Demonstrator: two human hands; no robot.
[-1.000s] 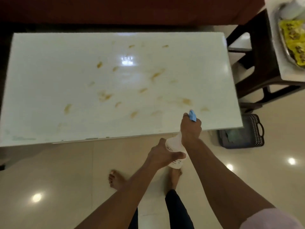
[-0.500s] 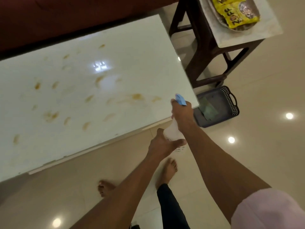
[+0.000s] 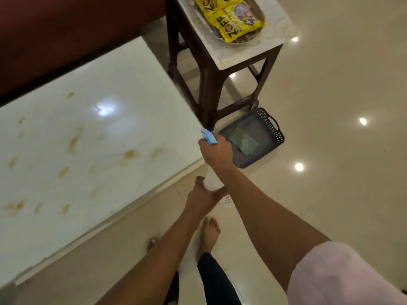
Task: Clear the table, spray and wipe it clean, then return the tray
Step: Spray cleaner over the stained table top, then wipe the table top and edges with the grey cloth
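A white spray bottle [image 3: 211,182] with a blue trigger head [image 3: 208,136] hangs just off the near right corner of the white table [image 3: 92,137]. My right hand [image 3: 217,151] grips the bottle's neck at the trigger. My left hand [image 3: 203,194] holds the bottle's body from below. Brown smears [image 3: 130,154] dot the tabletop. A metal tray [image 3: 248,35] with yellow snack packets [image 3: 229,18] sits on a dark side table [image 3: 259,49] at the top.
A grey plastic basket [image 3: 266,128] holding a green cloth [image 3: 242,140] stands on the floor beside the side table's legs. A dark red sofa [image 3: 66,29] runs behind the table. My bare feet [image 3: 209,232] stand on glossy cream tiles.
The view has swung to the right, bringing the side table and basket further in. Both hands keep the same hold on the spray bottle at the table's corner.
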